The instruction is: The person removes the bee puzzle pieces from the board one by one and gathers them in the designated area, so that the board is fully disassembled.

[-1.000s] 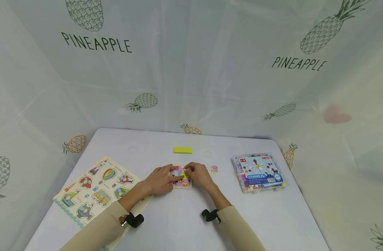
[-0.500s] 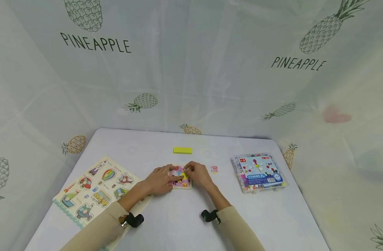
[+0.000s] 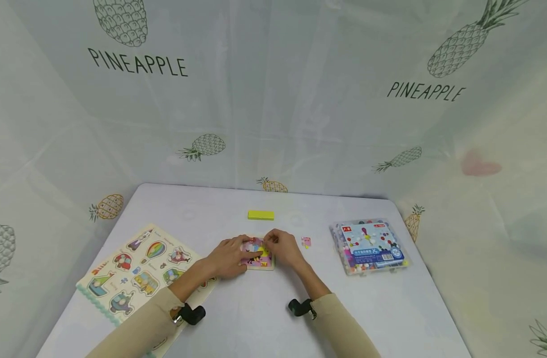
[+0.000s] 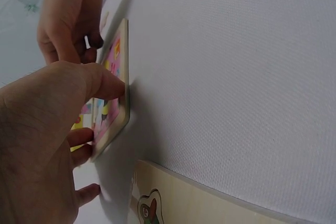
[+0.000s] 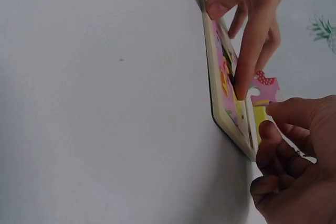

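A small pink puzzle board (image 3: 265,264) with a pale wooden frame lies mid-table. My left hand (image 3: 228,257) spreads over its left side, the index finger stretched across the picture and the thumb at the frame's near edge. At the board's far right corner is my right hand (image 3: 283,247), thumb and index finger together. They pinch a pink puzzle piece (image 5: 266,85) with a red spotted patch, seen above the board's far edge in the right wrist view; the fingers cover part of it. Another pink puzzle piece (image 3: 306,241) lies right of the board.
Behind the board lies a yellow block (image 3: 261,215). A large wooden picture puzzle (image 3: 135,273) reaches under the left forearm. On the right sits a clear plastic box (image 3: 369,246) with a blue label and colourful parts. A pineapple-print curtain (image 3: 273,99) hangs behind the table.
My right hand has edged slightly up at the board's far right corner, its fingertips still together. My left hand and the other things stay as they were.
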